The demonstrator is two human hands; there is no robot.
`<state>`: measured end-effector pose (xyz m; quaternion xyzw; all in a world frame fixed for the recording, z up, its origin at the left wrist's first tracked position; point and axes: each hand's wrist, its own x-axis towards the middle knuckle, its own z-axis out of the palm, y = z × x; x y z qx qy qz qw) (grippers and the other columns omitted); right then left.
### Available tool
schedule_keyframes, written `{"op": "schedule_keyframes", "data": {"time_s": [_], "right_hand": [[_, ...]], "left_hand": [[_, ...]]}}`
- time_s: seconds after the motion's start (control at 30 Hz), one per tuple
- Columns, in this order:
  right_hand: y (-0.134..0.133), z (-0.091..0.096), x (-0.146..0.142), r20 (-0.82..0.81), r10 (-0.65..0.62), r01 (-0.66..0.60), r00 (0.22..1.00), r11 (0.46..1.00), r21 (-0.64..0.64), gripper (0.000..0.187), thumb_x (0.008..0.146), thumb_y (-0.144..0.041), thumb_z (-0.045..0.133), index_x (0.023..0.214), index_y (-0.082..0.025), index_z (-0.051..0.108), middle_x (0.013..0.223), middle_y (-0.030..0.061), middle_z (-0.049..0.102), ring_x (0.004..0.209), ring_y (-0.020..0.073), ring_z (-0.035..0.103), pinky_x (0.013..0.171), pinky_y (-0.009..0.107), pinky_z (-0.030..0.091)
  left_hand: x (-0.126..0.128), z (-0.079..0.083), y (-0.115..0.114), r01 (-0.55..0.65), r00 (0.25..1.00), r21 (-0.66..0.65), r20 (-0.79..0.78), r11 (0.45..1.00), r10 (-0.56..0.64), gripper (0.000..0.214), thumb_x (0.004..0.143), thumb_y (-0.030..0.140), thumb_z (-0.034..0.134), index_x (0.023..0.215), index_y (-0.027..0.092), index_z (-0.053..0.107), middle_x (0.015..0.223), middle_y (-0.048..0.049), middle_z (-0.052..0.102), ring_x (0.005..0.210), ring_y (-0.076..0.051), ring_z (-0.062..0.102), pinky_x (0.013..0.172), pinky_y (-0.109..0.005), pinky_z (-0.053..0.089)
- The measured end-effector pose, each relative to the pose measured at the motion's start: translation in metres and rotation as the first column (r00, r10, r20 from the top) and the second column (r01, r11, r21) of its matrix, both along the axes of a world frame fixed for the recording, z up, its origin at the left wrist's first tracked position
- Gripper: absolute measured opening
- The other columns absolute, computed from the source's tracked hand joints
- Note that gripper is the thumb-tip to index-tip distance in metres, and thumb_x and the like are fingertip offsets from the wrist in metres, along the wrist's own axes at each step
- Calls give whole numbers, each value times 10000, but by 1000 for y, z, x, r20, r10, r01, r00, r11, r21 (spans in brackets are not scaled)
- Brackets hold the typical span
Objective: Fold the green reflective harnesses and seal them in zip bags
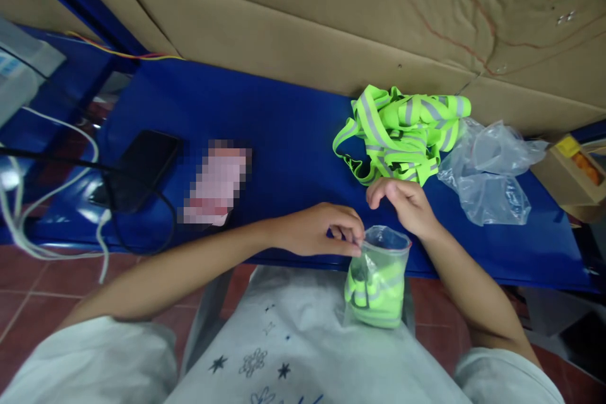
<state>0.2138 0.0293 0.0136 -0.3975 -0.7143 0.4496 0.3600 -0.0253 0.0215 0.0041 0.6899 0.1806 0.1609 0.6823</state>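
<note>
My left grip (326, 229) pinches the rim of the bag (377, 287) at the counter's (288, 132) near edge; my right grip (408, 203), loosely open, stands between it and the strap pile (402, 129); clear plastic (497, 170) lies right, cables (105, 218) left.

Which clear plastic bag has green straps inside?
The open bag held by the left hand: bright green straps show through it. The crumpled plastic beside the strap pile shows none.

The left hand (326, 231) pinches a filled bag (377, 284).
</note>
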Motion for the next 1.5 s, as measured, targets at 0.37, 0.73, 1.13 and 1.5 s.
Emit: {"op": "schedule_keyframes", "data": {"time_s": [0.37, 0.73, 1.13, 1.5], "right_hand": [[10, -1, 5, 43, -23, 31, 999, 980, -197, 404, 908, -558, 724, 784, -192, 608, 856, 32, 734, 777, 145, 667, 728, 271, 537], [10, -10, -8, -188, -218, 107, 958, 876, -471, 557, 694, -403, 931, 1122, -208, 633, 910, 17, 782, 728, 139, 720, 652, 259, 576], [8, -11, -1, -169, -297, 228, 940, 914, -337, 343, 770, -443, 878, 923, -175, 728, 661, -17, 689, 579, 120, 652, 519, 241, 539], [2, 0, -8, -159, -239, 157, 958, 900, -406, 364, 765, -444, 884, 945, -175, 719, 668, -22, 675, 560, 117, 634, 507, 245, 536]], "left_hand": [[-5, 2, 34, -685, 703, -299, -30, 664, 711, 323, 802, 425, 792, 879, 190, 584, 833, 19, 673, 774, -126, 636, 743, -247, 493], [-7, -2, 29, -617, 716, -518, -59, 592, 695, 638, 652, 324, 946, 1200, 206, 642, 886, 6, 722, 742, -127, 682, 685, -242, 543], [-5, -8, 26, -567, 766, -594, -127, 570, 630, 444, 761, 523, 866, 1000, 153, 808, 992, -78, 806, 851, -169, 725, 794, -273, 555], [-12, 2, 36, -659, 672, -510, -71, 553, 737, 429, 805, 573, 809, 972, 178, 787, 925, -64, 811, 805, -187, 742, 757, -288, 591]]}}
